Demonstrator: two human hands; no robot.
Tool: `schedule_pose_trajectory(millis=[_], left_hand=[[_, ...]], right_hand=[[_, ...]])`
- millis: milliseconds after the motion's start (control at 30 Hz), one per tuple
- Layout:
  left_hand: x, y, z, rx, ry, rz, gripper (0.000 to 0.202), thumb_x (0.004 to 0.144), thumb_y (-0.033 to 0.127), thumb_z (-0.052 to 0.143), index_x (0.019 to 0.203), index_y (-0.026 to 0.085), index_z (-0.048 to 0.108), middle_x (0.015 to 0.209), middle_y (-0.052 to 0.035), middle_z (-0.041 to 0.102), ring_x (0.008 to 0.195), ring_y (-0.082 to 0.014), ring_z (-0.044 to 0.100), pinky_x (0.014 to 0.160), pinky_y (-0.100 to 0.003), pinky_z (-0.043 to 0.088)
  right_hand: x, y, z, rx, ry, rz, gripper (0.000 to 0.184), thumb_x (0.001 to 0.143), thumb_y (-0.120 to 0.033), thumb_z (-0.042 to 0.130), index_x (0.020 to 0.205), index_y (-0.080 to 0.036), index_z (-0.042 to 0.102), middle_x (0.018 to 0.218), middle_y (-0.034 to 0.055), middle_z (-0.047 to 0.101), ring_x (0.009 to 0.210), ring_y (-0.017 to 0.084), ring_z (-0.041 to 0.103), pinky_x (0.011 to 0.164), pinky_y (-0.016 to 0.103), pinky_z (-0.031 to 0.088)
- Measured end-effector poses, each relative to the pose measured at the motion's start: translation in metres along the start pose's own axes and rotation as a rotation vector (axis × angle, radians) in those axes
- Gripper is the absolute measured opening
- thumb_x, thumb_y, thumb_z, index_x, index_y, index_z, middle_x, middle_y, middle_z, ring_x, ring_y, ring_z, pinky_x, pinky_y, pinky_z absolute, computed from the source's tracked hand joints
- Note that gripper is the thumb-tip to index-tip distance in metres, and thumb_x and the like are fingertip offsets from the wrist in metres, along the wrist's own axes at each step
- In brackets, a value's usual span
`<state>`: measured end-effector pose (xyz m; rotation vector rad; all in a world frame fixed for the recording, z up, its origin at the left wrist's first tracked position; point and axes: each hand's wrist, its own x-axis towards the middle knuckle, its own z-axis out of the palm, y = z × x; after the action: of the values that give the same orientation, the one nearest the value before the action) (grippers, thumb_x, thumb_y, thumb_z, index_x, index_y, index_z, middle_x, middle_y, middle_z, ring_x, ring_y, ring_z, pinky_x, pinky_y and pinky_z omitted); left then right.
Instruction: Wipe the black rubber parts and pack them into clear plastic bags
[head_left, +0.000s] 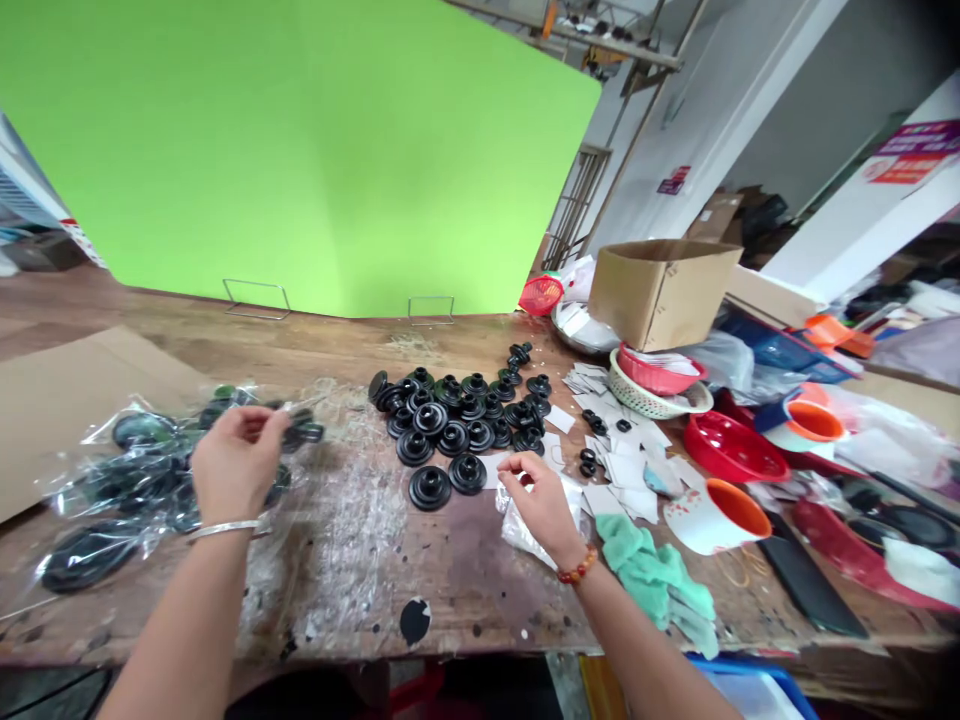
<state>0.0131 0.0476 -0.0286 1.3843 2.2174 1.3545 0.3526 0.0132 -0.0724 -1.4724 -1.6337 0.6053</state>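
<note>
Fingertips of the left hand [236,460] pinch together over the clear bags [97,500] of black parts; what that grip clamps, I cannot tell. Right hand [541,500] pinches a white slip [493,467], its grip just below the caps [457,425] heaped on the counter [360,560], likely so caps and spare slips [622,465] stay within reach. Cloth [645,570] lies right of that grip.

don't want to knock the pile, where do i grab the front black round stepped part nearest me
Probably by the raised centre hub of the black round stepped part, pinched from straight above: it lies flat on the wooden table, wide flange down, hub up, its near side clear.
</note>
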Motion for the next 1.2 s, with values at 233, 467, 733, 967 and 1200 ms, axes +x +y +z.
schedule_pose_trajectory(millis=[233, 467, 733, 967, 1200], left_hand=[[-0.009, -0.026, -0.001, 0.206, 0.386, 0.188, 0.054, 0.078, 0.038, 0.058, 0.123, 0.012, 0.045, 0.128, -0.0137, 0.039, 0.126, -0.0436, 0.032, 0.101, -0.060, 0.030], [-0.085, 0.040, 0.055, -0.082, 0.013, 0.525, 0.016, 0.083, 0.027, 0.055, 0.094, 0.016, 0.058, 0.093, -0.0082, 0.058, 0.100, -0.0273, 0.052, 0.091, -0.048, 0.043], [-0.167, 0.062, 0.091, -0.261, -0.743, 0.636, 0.016, 0.089, 0.018, 0.048, 0.099, 0.022, 0.060, 0.100, -0.0058, 0.063, 0.098, -0.0207, 0.057, 0.089, -0.037, 0.047], [-0.208, 0.055, 0.108, -0.017, -0.954, 0.817, 0.043, 0.078, 0.017, 0.066, 0.118, 0.027, 0.056, 0.138, -0.0070, 0.045, 0.128, -0.0280, 0.037, 0.106, -0.047, 0.035], [-0.211, 0.054, 0.112, 0.107, -0.952, 0.830, 0.037, 0.079, 0.015, 0.064, 0.113, 0.029, 0.057, 0.136, -0.0051, 0.045, 0.125, -0.0275, 0.039, 0.104, -0.046, 0.035]], right_hand=[[-0.009, 0.042, -0.050, -0.709, -0.019, -0.075, 0.021, 0.084, -0.014, 0.050, 0.073, -0.017, 0.068, 0.079, 0.0082, 0.063, 0.082, 0.023, 0.051, 0.080, 0.035, 0.036], [-0.032, 0.061, -0.043, -0.801, -0.042, -0.092, 0.023, 0.088, -0.018, 0.050, 0.076, -0.020, 0.070, 0.086, 0.0064, 0.060, 0.084, 0.021, 0.048, 0.079, 0.032, 0.033], [-0.032, 0.066, -0.042, -0.837, -0.001, -0.038, 0.012, 0.086, -0.020, 0.055, 0.086, -0.016, 0.067, 0.097, 0.0086, 0.061, 0.094, 0.023, 0.047, 0.081, 0.032, 0.032], [-0.035, 0.061, -0.039, -0.839, -0.029, -0.072, 0.020, 0.090, -0.021, 0.053, 0.076, -0.019, 0.068, 0.091, 0.0058, 0.062, 0.094, 0.023, 0.045, 0.082, 0.035, 0.031], [-0.031, 0.062, -0.039, -0.911, -0.009, -0.027, 0.012, 0.086, -0.021, 0.056, 0.089, -0.017, 0.067, 0.106, 0.0100, 0.061, 0.100, 0.026, 0.045, 0.081, 0.037, 0.032]])
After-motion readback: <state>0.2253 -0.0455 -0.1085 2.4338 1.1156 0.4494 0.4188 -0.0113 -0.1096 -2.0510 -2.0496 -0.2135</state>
